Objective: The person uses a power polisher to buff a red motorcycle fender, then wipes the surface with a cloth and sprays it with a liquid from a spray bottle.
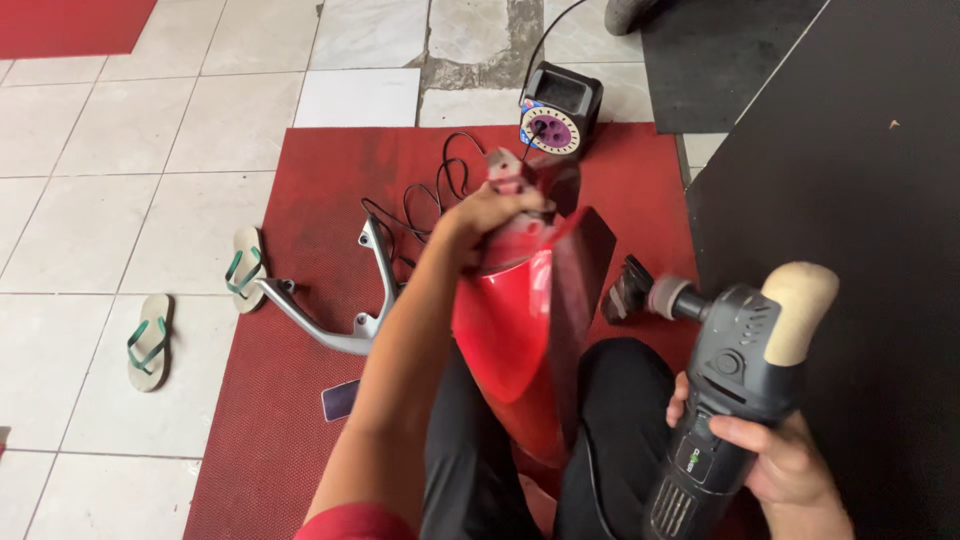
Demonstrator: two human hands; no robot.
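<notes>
The left hand [492,218] is wrapped tight over the far, upper end of a red fender panel [505,330], a glossy curved plastic shell that stands upright between the person's knees, over the red floor mat [300,400]. The panel is bright red on its rounded face and darker, almost maroon, along the right edge that turns away from the light. It looks light and stiff but springy, likely to flex or scratch if squeezed at mid-span, and its gloss makes it slippery; the narrow far end, where the hand grips, seems the firmest hold. The right hand [785,465] is clenched round the body of a black polisher [725,395], near right, its small pad [632,290] just beside the panel's right edge. A cream-coloured knob sticks up from its head. A silver bracket [335,300] and two sandals [150,340] lie to the left; a cord reel [556,112] sits far off.
</notes>
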